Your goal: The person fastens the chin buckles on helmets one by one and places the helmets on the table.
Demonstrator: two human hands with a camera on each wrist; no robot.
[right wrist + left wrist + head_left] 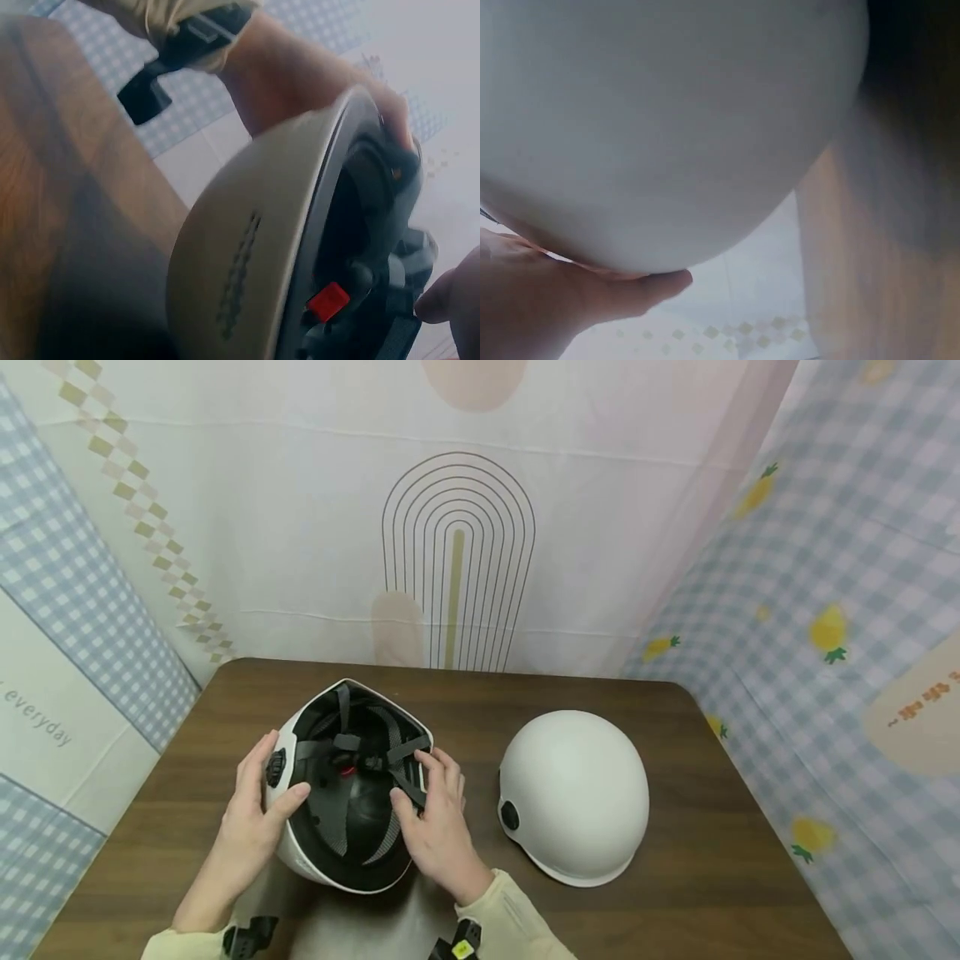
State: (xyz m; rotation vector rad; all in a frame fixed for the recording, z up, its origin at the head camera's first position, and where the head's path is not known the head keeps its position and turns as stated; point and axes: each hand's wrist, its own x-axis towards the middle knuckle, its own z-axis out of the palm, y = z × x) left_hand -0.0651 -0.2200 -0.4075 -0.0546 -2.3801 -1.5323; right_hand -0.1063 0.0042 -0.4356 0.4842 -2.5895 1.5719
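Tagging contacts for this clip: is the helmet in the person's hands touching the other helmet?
Apart. The head view shows a strip of wooden tabletop between the held helmet and the dome-up helmet.

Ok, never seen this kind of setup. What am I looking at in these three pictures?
No robot: someone works bare-handed. The wide picture comes from a camera on their head; the two closer ones come from wrist cameras. A white helmet rests dome-up on the wooden table. The second helmet has its opening toward the head camera. The left hand grips one side; the right hand is at the dark straps opposite, how firmly I can't tell. The left-wrist view is mostly white shell; the right-wrist view shows a red part inside.
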